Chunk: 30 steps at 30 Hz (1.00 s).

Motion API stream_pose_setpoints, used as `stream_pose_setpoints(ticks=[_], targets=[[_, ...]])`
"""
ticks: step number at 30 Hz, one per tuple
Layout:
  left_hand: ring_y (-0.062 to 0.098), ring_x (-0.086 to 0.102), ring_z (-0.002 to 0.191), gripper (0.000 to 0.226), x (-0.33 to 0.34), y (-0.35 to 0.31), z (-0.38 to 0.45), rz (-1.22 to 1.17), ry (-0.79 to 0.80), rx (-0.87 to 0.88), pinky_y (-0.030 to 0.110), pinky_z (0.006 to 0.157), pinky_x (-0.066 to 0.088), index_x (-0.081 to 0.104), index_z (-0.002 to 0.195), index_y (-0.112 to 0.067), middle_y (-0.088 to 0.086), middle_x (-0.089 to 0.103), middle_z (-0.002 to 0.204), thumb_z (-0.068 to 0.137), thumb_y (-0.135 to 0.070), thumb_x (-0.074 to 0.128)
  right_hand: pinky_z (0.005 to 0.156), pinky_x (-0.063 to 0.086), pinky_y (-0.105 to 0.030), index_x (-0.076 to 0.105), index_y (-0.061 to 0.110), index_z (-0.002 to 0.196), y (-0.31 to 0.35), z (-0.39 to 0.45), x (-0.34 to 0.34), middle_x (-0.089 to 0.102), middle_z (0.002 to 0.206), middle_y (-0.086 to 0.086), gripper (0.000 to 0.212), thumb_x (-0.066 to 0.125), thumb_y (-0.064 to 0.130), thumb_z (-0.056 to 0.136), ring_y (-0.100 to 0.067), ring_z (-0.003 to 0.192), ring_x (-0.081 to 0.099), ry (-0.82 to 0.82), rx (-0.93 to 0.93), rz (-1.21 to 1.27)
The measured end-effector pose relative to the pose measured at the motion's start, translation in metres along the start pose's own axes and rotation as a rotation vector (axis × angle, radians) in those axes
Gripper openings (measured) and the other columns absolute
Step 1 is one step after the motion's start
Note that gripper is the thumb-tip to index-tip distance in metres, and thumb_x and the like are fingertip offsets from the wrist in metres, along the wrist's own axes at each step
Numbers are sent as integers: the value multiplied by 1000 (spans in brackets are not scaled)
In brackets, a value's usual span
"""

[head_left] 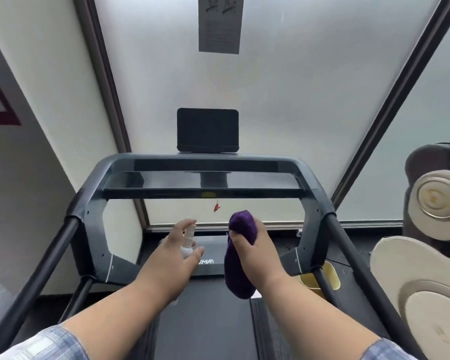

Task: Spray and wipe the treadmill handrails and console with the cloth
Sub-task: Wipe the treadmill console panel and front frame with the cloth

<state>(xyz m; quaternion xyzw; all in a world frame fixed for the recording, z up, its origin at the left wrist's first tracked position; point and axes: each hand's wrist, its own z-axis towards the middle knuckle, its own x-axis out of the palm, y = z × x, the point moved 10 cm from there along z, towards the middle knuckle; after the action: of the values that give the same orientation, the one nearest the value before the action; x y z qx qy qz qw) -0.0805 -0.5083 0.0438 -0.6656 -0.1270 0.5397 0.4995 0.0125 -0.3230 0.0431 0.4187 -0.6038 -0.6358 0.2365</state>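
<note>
I stand on a dark treadmill. Its glossy console [203, 179] spans the frame ahead, with a black screen [207, 130] upright above it. The left handrail [40, 266] and right handrail [356, 266] slope down toward me on either side. My left hand [176, 258] grips a small white spray bottle [188, 239], nozzle up, below the console. A bunched purple cloth [238, 258] hangs from my right hand [255, 252], just right of the bottle. Both hands are in the air, touching no part of the machine.
The treadmill belt [205, 326] runs under my arms. A frosted window wall [244, 81] with a paper notice [220, 23] stands behind the console. Cream round pads of another machine [426, 287] crowd the right side. A yellow cup holder [330, 276] sits by the right rail.
</note>
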Motion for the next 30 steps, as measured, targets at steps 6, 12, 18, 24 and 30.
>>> stream_pose_setpoints(ticks=[6, 12, 18, 24, 30], targets=[[9, 65, 76, 59, -5, 28, 90, 17, 95, -42, 32, 75, 55, 25, 122, -77, -15, 61, 109, 92, -45, 65, 72, 40, -8, 54, 43, 123, 7, 85, 45, 62, 98, 35, 35, 61, 39, 89, 13, 92, 59, 78, 32, -5], [16, 63, 75, 62, 3, 28, 162, 26, 152, -28, 38, 74, 57, 27, 122, -78, -22, 64, 103, 91, -41, 67, 74, 39, -2, 52, 52, 114, 5, 141, 45, 62, 100, 36, 34, 61, 47, 82, 14, 97, 58, 21, 68, 37], [15, 61, 78, 62, 17, 41, 206, 53, 173, -43, 39, 75, 54, 26, 124, -77, -31, 62, 103, 89, -44, 67, 77, 39, -2, 51, 57, 116, -6, 186, 17, 65, 106, 27, 39, 60, 55, 78, 12, 99, 59, -31, 91, -6], [2, 62, 92, 62, 40, 30, 252, 177, 203, 8, 33, 76, 50, 24, 130, -76, -36, 57, 112, 89, -50, 64, 80, 38, -4, 47, 59, 119, -6, 263, -43, 61, 110, 27, 42, 60, 55, 79, 17, 100, 54, -125, 48, -103], [5, 63, 89, 64, 74, -4, 319, 249, 224, 21, 37, 78, 54, 18, 128, -79, -28, 57, 117, 91, -52, 62, 107, 42, -30, 47, 35, 140, 11, 362, -90, 56, 132, 11, 66, 72, 42, 80, -9, 122, 52, -14, -119, -449]])
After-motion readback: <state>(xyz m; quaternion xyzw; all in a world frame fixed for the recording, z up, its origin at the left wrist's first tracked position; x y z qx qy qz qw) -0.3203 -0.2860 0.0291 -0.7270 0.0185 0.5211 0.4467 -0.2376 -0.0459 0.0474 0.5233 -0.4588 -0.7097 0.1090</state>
